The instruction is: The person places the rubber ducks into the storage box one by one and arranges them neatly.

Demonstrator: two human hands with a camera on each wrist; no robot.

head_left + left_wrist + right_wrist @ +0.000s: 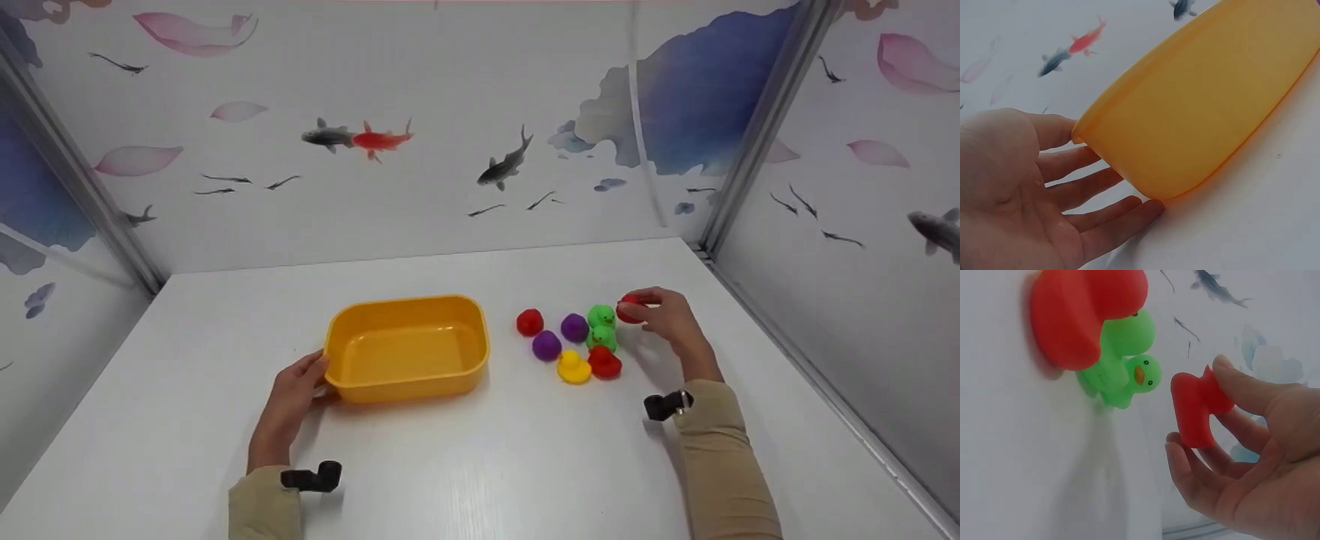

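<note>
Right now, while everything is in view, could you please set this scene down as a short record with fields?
Left hand: touches the left end of the orange-yellow tray
Right hand: holds a small red duck between thumb and fingers
Tray place: on the white table
Nearest right hand: two green ducks
Nearest the person: a yellow duck beside a second red duck
Others: two purple toys, and a red toy nearest the tray
Count on table: seven toys

A small red toy duck [1190, 417] is hanging raised above the worktop [465, 457], pinched in the right fingers [1178, 461]. A yellow-orange, round-cornered tub [409, 391] is sitting upright on the worktop.
</note>
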